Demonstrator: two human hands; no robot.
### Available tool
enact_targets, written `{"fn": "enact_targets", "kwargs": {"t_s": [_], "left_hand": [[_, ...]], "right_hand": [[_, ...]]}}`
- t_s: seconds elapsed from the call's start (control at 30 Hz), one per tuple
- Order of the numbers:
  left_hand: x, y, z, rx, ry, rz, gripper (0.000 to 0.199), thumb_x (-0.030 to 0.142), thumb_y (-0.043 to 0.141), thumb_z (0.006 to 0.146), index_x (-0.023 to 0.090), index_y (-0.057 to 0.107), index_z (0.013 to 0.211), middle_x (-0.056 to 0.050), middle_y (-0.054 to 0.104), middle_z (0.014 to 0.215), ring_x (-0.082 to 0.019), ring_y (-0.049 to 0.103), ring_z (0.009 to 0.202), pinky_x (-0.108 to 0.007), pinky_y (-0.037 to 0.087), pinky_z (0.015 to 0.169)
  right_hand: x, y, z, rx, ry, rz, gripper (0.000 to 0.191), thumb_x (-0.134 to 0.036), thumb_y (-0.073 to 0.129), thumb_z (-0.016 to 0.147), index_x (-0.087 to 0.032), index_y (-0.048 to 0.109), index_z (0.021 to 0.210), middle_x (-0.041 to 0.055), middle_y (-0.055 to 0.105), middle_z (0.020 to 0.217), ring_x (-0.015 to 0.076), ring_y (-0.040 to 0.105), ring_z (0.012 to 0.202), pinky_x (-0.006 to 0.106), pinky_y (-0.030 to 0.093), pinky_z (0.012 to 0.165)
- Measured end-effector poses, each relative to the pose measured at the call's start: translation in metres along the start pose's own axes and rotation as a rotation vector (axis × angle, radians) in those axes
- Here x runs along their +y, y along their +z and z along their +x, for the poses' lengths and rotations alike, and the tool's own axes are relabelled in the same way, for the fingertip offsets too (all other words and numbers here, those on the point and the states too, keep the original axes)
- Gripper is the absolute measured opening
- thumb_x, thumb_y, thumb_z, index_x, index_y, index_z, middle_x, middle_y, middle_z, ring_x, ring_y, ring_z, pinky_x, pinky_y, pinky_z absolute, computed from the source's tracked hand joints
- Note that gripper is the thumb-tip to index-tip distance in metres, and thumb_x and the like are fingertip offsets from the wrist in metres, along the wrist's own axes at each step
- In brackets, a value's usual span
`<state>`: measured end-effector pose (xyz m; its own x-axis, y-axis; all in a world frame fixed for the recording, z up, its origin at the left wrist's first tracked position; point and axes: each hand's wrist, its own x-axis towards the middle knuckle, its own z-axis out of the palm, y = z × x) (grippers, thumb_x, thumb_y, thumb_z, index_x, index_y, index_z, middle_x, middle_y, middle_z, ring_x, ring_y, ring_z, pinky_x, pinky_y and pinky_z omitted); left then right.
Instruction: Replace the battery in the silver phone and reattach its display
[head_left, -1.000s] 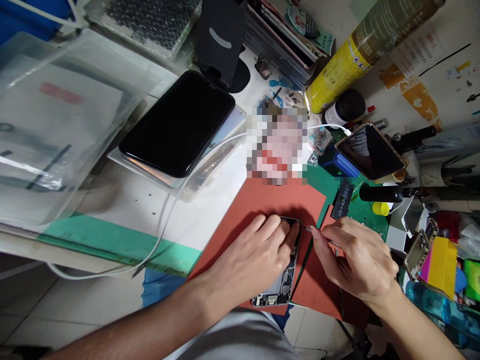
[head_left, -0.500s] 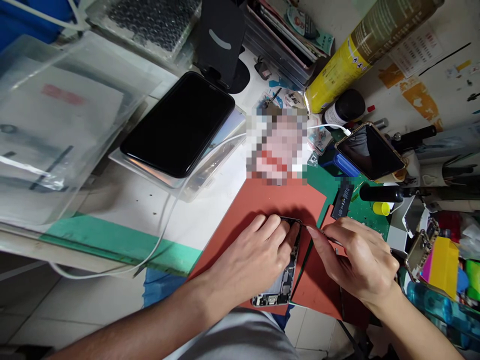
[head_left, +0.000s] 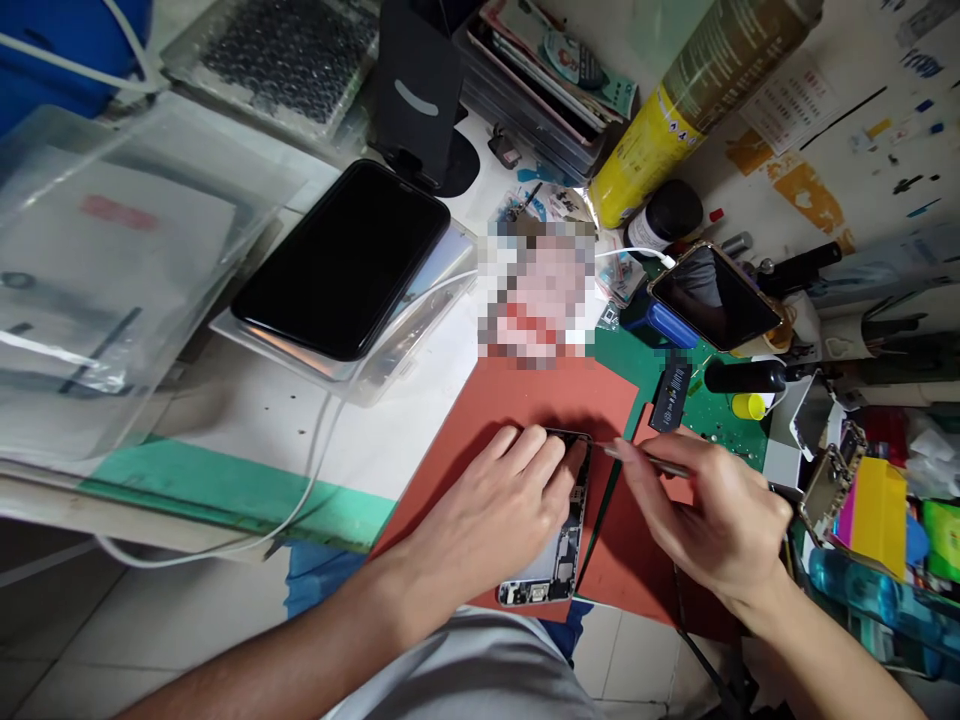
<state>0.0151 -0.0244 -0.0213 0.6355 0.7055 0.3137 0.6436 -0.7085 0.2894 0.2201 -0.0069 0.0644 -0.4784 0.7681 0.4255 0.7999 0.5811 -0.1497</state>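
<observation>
Phone [head_left: 541, 572] opened, silver-rimmed, dark parts [head_left: 568, 545] bare, left grip [head_left: 566, 455] unclear over it, right grip [head_left: 646, 453] pinching tool [head_left: 666, 464]

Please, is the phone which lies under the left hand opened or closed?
Open: the phone lies without a cover on its visible side, and its inner parts show beside the left hand.

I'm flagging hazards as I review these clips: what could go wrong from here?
The thin tool in the right hand points at the opened phone's top end, close to the left hand's fingertips; a slip might scratch exposed parts or jab a finger. The phone's lower end lies near the red mat's near edge, so a push could slide it off. The white cable loops below the bench edge and might snag.
</observation>
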Motion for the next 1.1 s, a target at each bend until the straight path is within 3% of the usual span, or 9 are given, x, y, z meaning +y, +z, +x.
{"fn": "enact_targets", "kwargs": {"t_s": [0.13, 0.4, 0.63, 1.1], "left_hand": [[-0.001, -0.002, 0.000, 0.026, -0.007, 0.014, 0.042, 0.020, 0.061, 0.098, 0.006, 0.064, 0.139, -0.011, 0.068, 0.101, -0.028, 0.058, 0.096, -0.044, 0.043, 0.084], [0.002, -0.005, 0.003, -0.069, -0.015, 0.058, 0.047, 0.020, 0.058, 0.101, 0.011, 0.061, 0.147, -0.011, 0.068, 0.101, -0.028, 0.058, 0.095, -0.045, 0.045, 0.085], [0.001, -0.004, 0.002, -0.021, 0.000, 0.041, 0.047, 0.017, 0.059, 0.100, 0.010, 0.061, 0.146, -0.010, 0.067, 0.096, -0.027, 0.058, 0.090, -0.044, 0.045, 0.082], [-0.002, -0.006, 0.000, 0.096, 0.086, -0.032, 0.035, 0.011, 0.061, 0.095, 0.004, 0.069, 0.128, -0.008, 0.067, 0.085, -0.026, 0.059, 0.084, -0.042, 0.046, 0.077]], "right_hand": [[0.007, -0.010, -0.022, 0.203, 0.245, -0.005, 0.027, -0.010, 0.086, 0.085, -0.018, 0.066, 0.099, -0.0024, 0.073, 0.080, 0.0092, 0.068, 0.059, 0.021, 0.052, 0.053], [0.002, -0.010, -0.058, 0.253, 0.408, 0.097, 0.026, -0.008, 0.085, 0.084, -0.019, 0.067, 0.100, -0.0023, 0.073, 0.081, 0.0108, 0.068, 0.058, 0.023, 0.053, 0.051], [-0.003, 0.002, -0.049, 0.208, 0.363, 0.101, 0.021, -0.012, 0.081, 0.090, -0.020, 0.063, 0.099, -0.0054, 0.070, 0.075, 0.0049, 0.051, 0.042, 0.020, 0.042, 0.040], [-0.003, 0.005, -0.039, 0.207, 0.311, 0.011, 0.017, -0.015, 0.078, 0.094, -0.020, 0.062, 0.099, -0.0053, 0.070, 0.073, 0.0055, 0.054, 0.042, 0.019, 0.046, 0.043]]}}
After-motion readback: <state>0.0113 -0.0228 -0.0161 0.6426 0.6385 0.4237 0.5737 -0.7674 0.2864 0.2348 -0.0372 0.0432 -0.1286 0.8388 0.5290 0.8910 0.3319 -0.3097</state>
